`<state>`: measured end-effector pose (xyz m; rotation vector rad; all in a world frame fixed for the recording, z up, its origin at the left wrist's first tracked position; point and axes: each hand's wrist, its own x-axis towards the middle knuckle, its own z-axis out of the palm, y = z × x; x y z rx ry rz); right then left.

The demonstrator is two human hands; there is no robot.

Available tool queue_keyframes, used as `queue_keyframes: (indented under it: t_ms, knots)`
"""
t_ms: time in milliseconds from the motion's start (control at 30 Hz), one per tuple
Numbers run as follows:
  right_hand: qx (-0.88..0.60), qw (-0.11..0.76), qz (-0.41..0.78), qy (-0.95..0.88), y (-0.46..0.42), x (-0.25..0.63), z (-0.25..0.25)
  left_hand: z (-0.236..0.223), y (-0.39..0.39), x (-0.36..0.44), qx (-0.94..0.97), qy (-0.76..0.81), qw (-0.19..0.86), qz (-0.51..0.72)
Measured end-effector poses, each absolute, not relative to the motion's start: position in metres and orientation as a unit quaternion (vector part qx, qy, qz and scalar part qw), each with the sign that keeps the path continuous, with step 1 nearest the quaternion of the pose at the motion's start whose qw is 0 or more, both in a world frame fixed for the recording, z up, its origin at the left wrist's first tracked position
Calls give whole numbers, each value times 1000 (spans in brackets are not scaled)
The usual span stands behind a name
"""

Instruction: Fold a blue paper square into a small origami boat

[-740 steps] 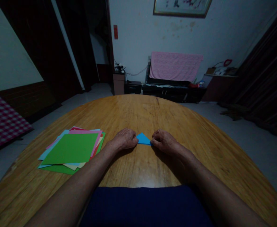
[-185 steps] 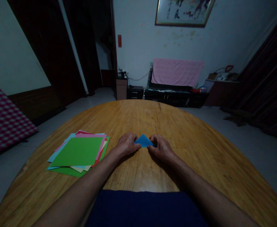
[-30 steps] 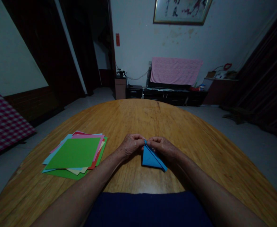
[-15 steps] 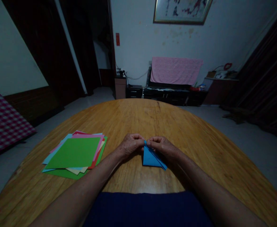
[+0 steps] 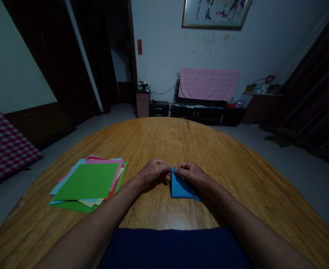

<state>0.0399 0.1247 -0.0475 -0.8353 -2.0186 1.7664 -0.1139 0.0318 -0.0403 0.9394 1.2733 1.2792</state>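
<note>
A folded sheet of blue paper (image 5: 181,187) is held a little above or on the wooden table, in front of my body; its top corner lies between my two hands. My left hand (image 5: 156,172) is closed, with thumb and forefinger pinched at the left of that corner. From the other side my right hand (image 5: 191,172) pinches the paper near the same corner, its fingers curled over the right edge. A narrow folded flap runs slantwise down the paper's right side and is partly hidden by my right hand.
On the round wooden table (image 5: 164,138), a loose stack of coloured paper (image 5: 88,181), green on top, lies left of my left forearm. Beyond the table stand a low black cabinet (image 5: 198,114) and a pink cloth (image 5: 208,84) draped over something. A checked cloth (image 5: 4,145) hangs at far left.
The blue paper has shifted slightly to the right, and its slanted flap shows less than before. Both hands stay at the top corner, their fingers moved only a little.
</note>
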Motion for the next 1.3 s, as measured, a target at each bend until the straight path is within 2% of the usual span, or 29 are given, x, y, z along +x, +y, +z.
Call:
queue_keyframes:
  t_ms: [333,700,867,1100,1200,1300]
  knots:
    - [-306,171,583,-733,122,37,-49,-47,33,-108,414,548,478,548]
    - [-305,203,610,-702,121,38,-51,-51,33,-113,440,529,478,547]
    - [-322,225,588,-707,119,35,-50,-53,37,-110,456,573,411,544]
    - [-352,281,546,-706,120,32,-46,-46,36,-107,512,641,160,550]
    - [-347,285,545,-708,120,32,-46,-45,34,-103,543,629,129,540]
    - [-346,281,548,-708,119,32,-45,-47,35,-100,538,638,143,532]
